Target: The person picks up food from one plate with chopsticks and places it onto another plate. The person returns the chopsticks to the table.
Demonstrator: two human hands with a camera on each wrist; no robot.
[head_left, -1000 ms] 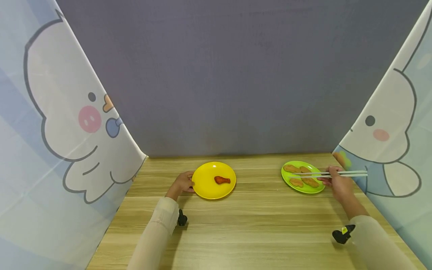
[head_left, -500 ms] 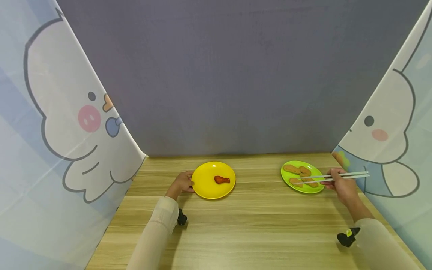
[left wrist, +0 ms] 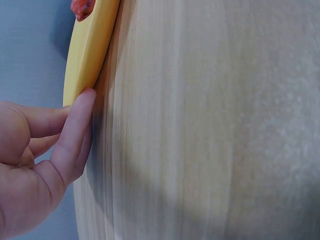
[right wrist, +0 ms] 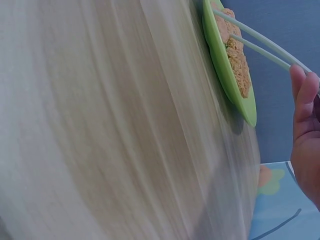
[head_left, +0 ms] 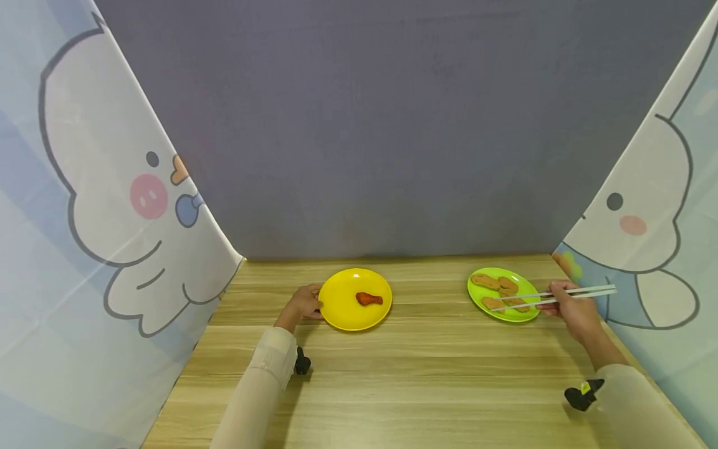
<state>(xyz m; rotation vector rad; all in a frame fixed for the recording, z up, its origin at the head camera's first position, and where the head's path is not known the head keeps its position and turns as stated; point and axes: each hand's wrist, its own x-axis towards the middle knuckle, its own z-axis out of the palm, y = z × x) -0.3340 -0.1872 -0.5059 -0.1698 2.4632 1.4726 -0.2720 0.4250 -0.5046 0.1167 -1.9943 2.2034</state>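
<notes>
My left hand pinches the left rim of a yellow plate between thumb and fingers; in the left wrist view the fingers meet the plate's edge. A small reddish-brown drumstick lies on that plate, right of its middle. On the right, my right hand holds a pair of white chopsticks. Their tips are spread a little over a green plate, at the brown breaded pieces lying on it. Whether the tips touch the near piece I cannot tell.
Both plates stand on a wood-grain table near its back edge. A grey cloth wall rises behind it, and printed cartoon curtains flank both sides. Black wrist cameras hang at both sleeves.
My right hand has shifted slightly right and nearer, and the chopstick tips have moved from the upper pieces to the near ones, spreading apart. My left hand and the yellow plate stay put.
</notes>
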